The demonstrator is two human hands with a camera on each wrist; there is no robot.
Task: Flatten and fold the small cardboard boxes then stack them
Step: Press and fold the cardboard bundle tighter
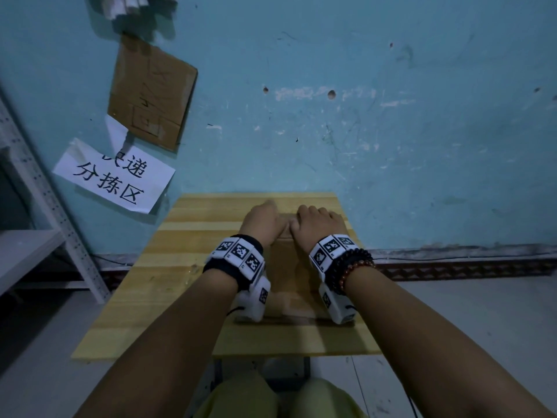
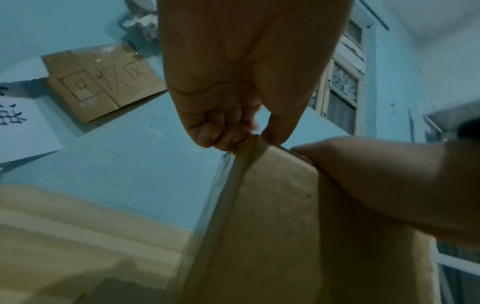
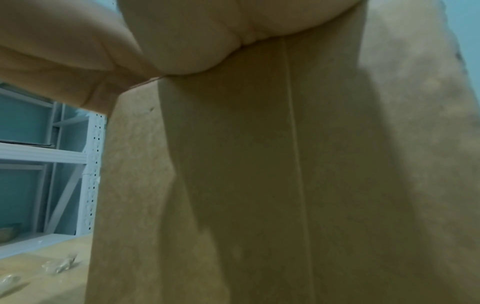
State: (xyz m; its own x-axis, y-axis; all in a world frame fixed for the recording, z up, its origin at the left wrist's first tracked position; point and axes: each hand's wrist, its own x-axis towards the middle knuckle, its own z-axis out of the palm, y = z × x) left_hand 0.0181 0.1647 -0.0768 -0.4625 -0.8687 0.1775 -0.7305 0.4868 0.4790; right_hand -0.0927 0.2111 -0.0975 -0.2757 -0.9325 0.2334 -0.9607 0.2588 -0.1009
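Observation:
A brown cardboard box (image 1: pixel 289 267) lies on the wooden table (image 1: pixel 168 267) between my forearms. My left hand (image 1: pixel 265 218) is at the box's far end; in the left wrist view it (image 2: pixel 249 135) pinches a clear tape strip (image 2: pixel 207 205) that runs along the box (image 2: pixel 272 226). My right hand (image 1: pixel 319 221) sits on the far end beside it, fingers curled over the far edge. In the right wrist view its palm (image 3: pixel 182 41) presses on the box (image 3: pixel 259 164). The fingertips of both hands are hidden in the head view.
The table stands against a blue wall with a paper sign (image 1: pixel 114 176) and a cardboard sign (image 1: pixel 150 92). A white metal shelf (image 1: pixel 36 251) stands at the left. Crumpled tape scraps (image 3: pixel 59 265) lie on the table left of the box.

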